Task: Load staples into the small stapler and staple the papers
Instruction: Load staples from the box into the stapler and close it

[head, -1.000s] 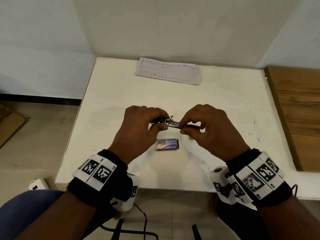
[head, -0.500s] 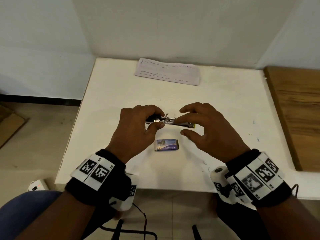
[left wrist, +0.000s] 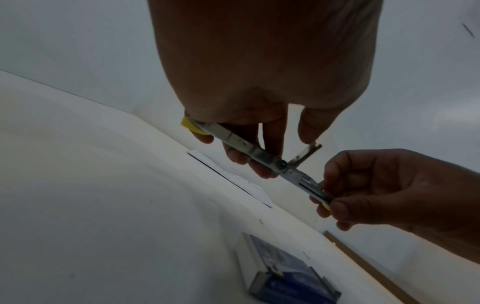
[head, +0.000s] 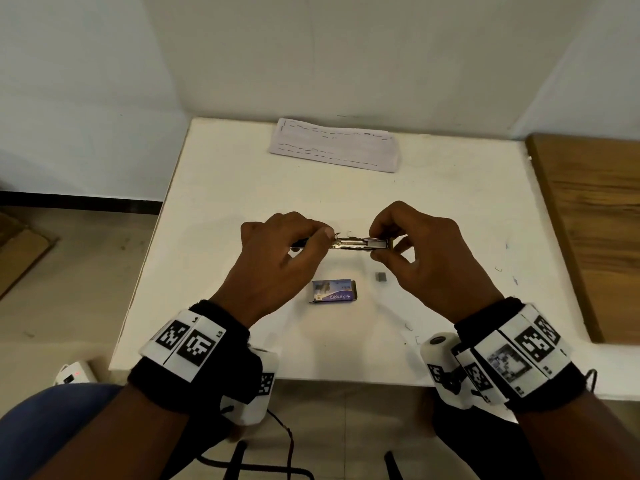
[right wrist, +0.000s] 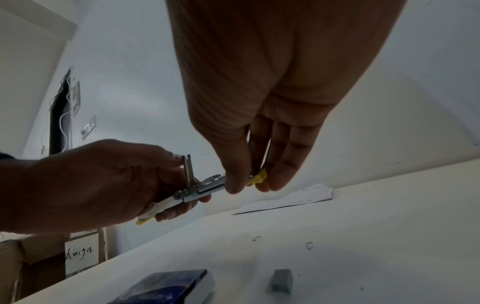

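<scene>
We hold the small stapler [head: 349, 244] level above the bench [head: 221, 188], long axis running left to right between us, left hand [head: 280, 258] gripping its rear, right hand [head: 426, 251] fingers [right wrist: 235, 181] pinching the yellow-tipped front, papers [head: 334, 145] well beyond.

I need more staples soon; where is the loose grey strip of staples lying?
In the head view the staple strip lies on the white table, just right of the blue staple box and below the right hand.

You are holding both hands raised side by side, your left hand [head: 277, 258] curling its fingers closed and your right hand [head: 426, 251] pinching with thumb and fingertips.
</scene>
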